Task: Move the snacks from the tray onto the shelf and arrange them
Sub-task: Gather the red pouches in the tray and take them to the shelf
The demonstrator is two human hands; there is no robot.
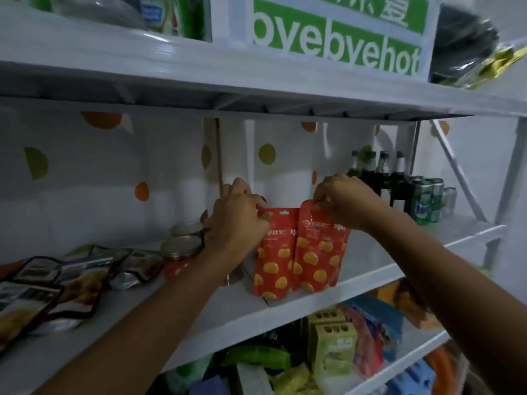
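Seen from the head camera, the arranging step appears to be under way: a first pouch (273,259) and a second pouch (320,252), both red, are standing upright and touching on the shelf (285,312), just right of the jars (181,250). The left hand (236,220) is pinching the first pouch's top corner on the jars' side, while the right hand (346,203) is pinching the second pouch's top edge. The next move is probably calling for a gentle release so that neither pouch is tipping; the tray is not showing.

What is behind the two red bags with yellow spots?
Above the left red bag and right red bag only the white spotted wall shows. The shelf straight behind them is covered, so anything there is hidden.
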